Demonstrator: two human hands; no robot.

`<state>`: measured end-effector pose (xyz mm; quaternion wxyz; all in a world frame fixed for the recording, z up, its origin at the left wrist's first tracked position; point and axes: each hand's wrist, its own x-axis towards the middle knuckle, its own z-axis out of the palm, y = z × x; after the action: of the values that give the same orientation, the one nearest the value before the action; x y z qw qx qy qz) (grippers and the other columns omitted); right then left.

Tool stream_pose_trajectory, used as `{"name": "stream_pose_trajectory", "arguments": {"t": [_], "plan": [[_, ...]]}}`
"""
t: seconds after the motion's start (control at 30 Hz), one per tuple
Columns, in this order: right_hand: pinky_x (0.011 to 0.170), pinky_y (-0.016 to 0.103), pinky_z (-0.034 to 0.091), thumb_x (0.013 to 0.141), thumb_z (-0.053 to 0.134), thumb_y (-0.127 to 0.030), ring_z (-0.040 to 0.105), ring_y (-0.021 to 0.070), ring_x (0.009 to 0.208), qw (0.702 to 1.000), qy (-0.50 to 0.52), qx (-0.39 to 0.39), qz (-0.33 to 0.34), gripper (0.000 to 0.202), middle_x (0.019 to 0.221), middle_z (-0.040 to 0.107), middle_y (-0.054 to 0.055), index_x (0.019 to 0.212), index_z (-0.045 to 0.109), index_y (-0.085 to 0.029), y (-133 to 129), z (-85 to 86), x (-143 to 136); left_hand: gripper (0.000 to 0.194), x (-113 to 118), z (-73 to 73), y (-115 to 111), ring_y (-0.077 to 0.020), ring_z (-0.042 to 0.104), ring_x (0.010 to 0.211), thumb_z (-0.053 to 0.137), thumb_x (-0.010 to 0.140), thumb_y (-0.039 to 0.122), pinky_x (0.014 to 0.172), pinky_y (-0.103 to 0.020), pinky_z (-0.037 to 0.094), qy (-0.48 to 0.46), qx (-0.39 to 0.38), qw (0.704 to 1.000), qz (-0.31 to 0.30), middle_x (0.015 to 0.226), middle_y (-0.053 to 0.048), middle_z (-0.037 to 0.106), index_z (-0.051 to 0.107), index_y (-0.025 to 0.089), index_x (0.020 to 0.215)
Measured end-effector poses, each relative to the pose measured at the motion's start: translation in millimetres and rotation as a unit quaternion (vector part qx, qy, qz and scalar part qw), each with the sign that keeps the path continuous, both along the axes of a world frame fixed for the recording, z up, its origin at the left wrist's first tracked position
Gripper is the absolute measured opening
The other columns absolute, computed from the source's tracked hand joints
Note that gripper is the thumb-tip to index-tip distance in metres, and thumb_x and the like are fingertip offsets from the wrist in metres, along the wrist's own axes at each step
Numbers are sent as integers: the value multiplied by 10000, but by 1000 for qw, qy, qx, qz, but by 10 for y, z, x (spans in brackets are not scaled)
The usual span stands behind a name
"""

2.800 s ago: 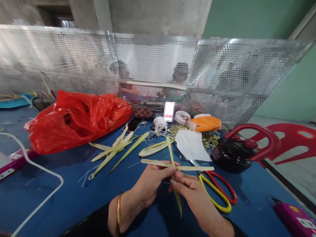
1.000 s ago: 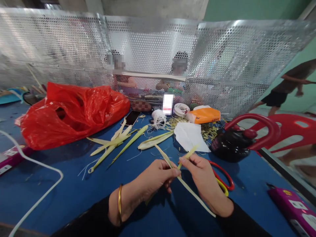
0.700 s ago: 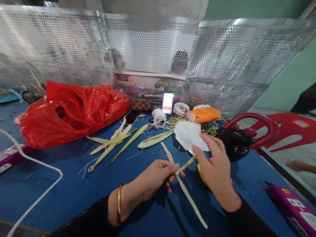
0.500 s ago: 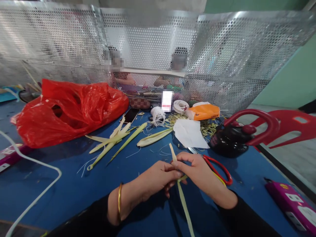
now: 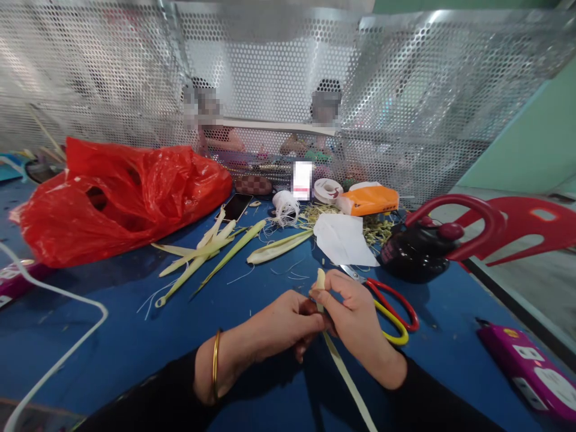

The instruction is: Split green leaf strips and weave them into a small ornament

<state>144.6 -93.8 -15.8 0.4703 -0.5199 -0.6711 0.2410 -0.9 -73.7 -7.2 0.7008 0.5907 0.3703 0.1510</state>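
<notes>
Two hands (image 5: 281, 324) meet over a blue table (image 5: 135, 336) — perforated screen (image 5: 270, 66), green wall (image 5: 533, 147) beyond.

No lettering legible; marks on white spool (image 5: 321, 192), orange packet (image 5: 371, 200), purple power strip (image 5: 525, 367) at right unreadable.

Right hand (image 5: 357, 321) back on leaf strip (image 5: 348, 378)

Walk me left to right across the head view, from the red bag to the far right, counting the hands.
Red plastic bag → brown checkered case → left hand → right hand → black kettle → purple power strip at the right edge.
</notes>
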Motion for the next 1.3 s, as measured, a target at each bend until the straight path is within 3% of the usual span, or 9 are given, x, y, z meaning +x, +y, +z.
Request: {"name": "stream_pose_trajectory", "arguments": {"t": [0.2,0.37,0.5,0.6,0.7,0.83,1.1,1.2,1.3], "plan": [[608,241,377,858,554,-175,486,122,637,1000,-4,12,12,281,649,487,-24,590,470,-189,-10,-29,-37,230,20,-68,-20,-71,410,354,513,695,250,391,-189,386,7,3,1000,-5,401,53,419,455,182,483],[679,263,436,885,537,-228,556,148,704,1000,1,1,6,225,724,583,2,668,589,-194,58,-13,13,266,51,-23,-32,-66,430,368,611,704,323,413,-186,380,-18,-40,997,63,432,42,475,504,167,517],[910,310,420,933,459,-289,574,195,1016,994,4,79,-77,231,1068,645,62,1013,658,-205,96,103,186,420,7,82,12,-91,560,514,595,779,529,583,-212,463,-86,-60,986,127,607,-28,634,689,120,782],[798,291,450,925,459,-376,597,196,879,988,19,78,-135,293,903,671,52,844,672,-192,83,208,308,517,-45,135,55,-119,611,611,559,799,589,667,-238,482,-111,-50,979,167,676,-52,664,722,110,904],[583,257,421,875,500,-474,539,158,627,997,17,-54,-47,396,638,602,15,645,626,-178,60,266,349,433,-70,143,85,-103,593,604,660,759,520,659,-221,466,-119,-37,972,201,651,-28,651,730,121,911],[451,221,307,819,583,-452,398,103,487,972,-22,-211,101,353,517,471,-38,602,575,-173,34,270,295,327,-59,108,99,-83,547,537,729,716,416,606,-209,441,-119,-34,966,226,584,-6,625,734,116,846],[509,233,345,830,577,-287,464,125,556,984,-126,-104,78,298,558,522,-32,555,522,-186,66,203,294,373,-58,89,87,-107,608,570,666,783,431,551,-213,449,-107,-64,968,219,704,-45,674,703,104,958],[537,243,377,866,559,-336,483,135,566,992,-113,-56,3,320,567,521,-26,582,524,-192,65,209,322,297,-64,121,79,-75,555,496,667,777,371,508,-190,418,-86,-41,973,209,647,-28,652,713,102,894],[671,272,436,877,572,-331,554,166,697,990,-88,79,-80,209,722,597,12,720,598,-196,58,228,336,256,-45,123,39,-62,522,442,645,769,340,493,-191,412,-42,-41,988,141,593,-12,623,718,105,837]]}}
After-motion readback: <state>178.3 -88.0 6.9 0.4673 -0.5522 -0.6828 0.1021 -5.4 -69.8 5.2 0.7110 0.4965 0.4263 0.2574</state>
